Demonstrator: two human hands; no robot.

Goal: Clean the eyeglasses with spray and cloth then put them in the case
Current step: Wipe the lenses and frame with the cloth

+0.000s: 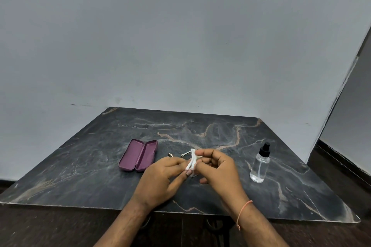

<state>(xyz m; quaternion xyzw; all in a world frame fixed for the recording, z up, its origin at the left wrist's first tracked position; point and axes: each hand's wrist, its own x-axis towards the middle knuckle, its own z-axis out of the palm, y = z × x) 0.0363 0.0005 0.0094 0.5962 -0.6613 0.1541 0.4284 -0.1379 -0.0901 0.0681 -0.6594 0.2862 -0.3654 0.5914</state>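
Grey wall [180, 36] fills the background behind a dark marble table [80, 176] veined with tan streaks; its near edge runs across the lower part of the view, with dark floor [50, 226] beneath it. Left of both hands the tabletop stretches bare out to its left corner — the widest open stretch on this surface. Just left of the left hand's knuckles lies the purple case [138, 155], hinged open flat with both halves facing up, its near end close to the left fingers but not touching them. The left hand [160, 178] has its fingers curled, thumb and fingertips pinching the lower end of the white cloth [192, 161]. Beyond these fingers two thin temple tips of the eyeglasses [185, 154] stick out toward the wall; the lenses are hidden by cloth and fingers, so how the frame sits in the grip cannot be told, and which hand carries its weight is unclear. The right hand [218, 168] meets the left one at the cloth, its fingers curled and pinching the upper part of the bunched fabric, a thin orange thread [244, 211] round the wrist. Right of the right fingers, apart from them with a strip of bare marble between, stands the clear spray bottle [260, 164] upright with its black nozzle — and past it the table runs on to its right edge near the wall corner.
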